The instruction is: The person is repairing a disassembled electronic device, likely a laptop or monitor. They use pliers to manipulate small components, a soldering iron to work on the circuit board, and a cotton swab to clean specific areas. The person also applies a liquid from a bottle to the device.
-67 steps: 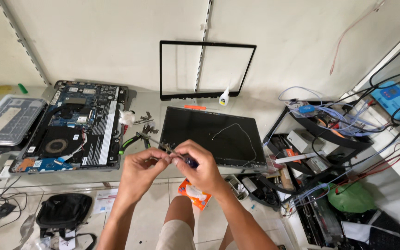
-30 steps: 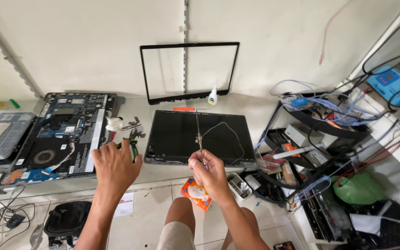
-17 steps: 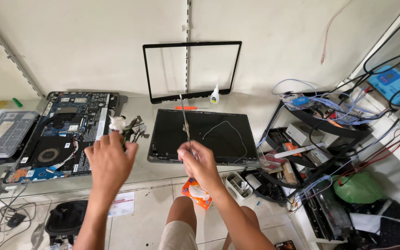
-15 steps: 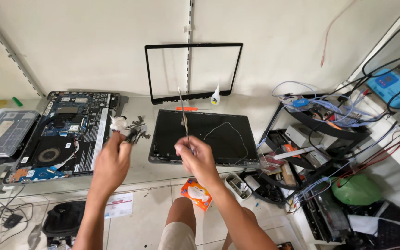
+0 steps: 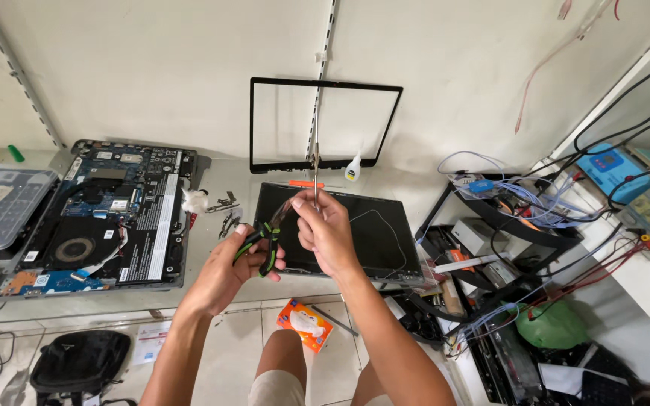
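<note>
1. green-and-black handled pliers [image 5: 259,244] gripped in the left hand [image 5: 227,274], fingers wrapped round both rubbery handles, tool head pointing up toward the right hand.
2. right hand [image 5: 329,233] closed, pinching a thin metal strip [image 5: 315,169] that stands upright above the fingers; the strip looks hinged, narrow and flat.
3. both hands hover over the near edge of a dark flat laptop screen panel [image 5: 370,233] lying on the white bench.
4. thin black plastic bezel frame [image 5: 325,124] leans on the wall behind, a small white glue bottle [image 5: 352,167] at its foot.
5. left of hands: opened laptop base [image 5: 99,218] with bare circuit board and round fan; small metal brackets [image 5: 227,214] beside it.
6. right: tangled wires and tools [image 5: 505,225]. orange tissue pack [image 5: 304,323] on the tiled floor below.
</note>
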